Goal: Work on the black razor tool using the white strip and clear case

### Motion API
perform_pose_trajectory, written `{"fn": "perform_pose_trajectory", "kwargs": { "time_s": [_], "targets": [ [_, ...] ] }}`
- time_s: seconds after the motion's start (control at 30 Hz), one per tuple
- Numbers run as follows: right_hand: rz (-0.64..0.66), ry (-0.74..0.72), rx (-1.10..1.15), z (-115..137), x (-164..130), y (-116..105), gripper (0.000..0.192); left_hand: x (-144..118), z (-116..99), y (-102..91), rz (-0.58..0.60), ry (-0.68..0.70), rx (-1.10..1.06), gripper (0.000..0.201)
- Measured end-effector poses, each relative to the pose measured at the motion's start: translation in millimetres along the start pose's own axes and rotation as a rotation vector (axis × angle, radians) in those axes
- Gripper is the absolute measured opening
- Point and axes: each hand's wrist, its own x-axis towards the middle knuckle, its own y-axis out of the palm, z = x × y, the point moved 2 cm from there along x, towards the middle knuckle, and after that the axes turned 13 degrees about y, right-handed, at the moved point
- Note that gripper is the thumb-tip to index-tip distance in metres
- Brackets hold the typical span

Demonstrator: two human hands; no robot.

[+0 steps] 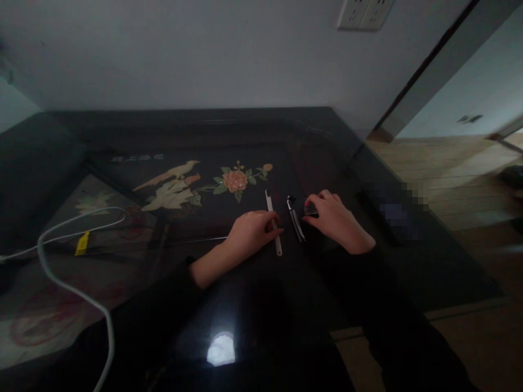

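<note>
My left hand point(254, 231) rests on the dark glossy tabletop, its thumb and fingers closed on a slim white stick point(269, 202). Shaped like a toothbrush, the stick has a dark patch near its far tip and a small hole in its near end. Just right of it lies a black-and-silver tool point(295, 219) with a small angled head, similar to a razor; neither hand touches it. On its other side, my right hand point(330, 218) pinches a small shiny dark object point(311, 209), mostly covered by the fingers, whose kind I cannot tell.
A white cable point(77, 293) loops across the left side, near a yellow tag point(82, 243). Bird and flower artwork point(235, 181) decorates the tabletop point(261, 305). A blurred dark object point(392, 212) lies toward the right edge. The wall point(196, 54) behind carries sockets point(364, 13).
</note>
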Motion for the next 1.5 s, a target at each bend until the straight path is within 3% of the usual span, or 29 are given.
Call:
{"fn": "perform_pose_trajectory", "kwargs": {
  "time_s": [0.33, 0.53, 0.7, 0.9, 1.17, 1.5],
  "targets": [
    [-0.06, 0.088, -0.063, -5.3, 5.2, 0.2, 0.015, 5.8, -1.0, 9.3, -0.088, 0.031, -0.007, 0.015],
    [-0.202, 0.022, -0.007, 3.9, 3.4, -4.0, 0.017, 6.8, 1.2, 12.9, -0.13, -0.004, -0.012, 0.019],
    [-0.055, -0.027, 0.13, 27.9, -7.9, -1.1, 0.009, 6.8, -0.3, 10.9, -0.117, -0.009, -0.001, 0.019],
    [0.081, -0.051, 0.039, 40.6, -17.1, 4.7, 0.017, 3.1, -2.7, 9.7, -0.096, 0.023, 0.066, 0.021],
    [0.134, -0.021, -0.002, 40.1, -13.9, 5.7, 0.019, 4.1, -0.9, 13.5, -0.083, 0.06, 0.08, 0.02],
    [0.098, 0.005, 0.023, 38.2, -11.5, 3.6, 0.019, 4.4, -1.2, 14.0, -0.117, 0.086, 0.058, 0.018]
  ]
}}
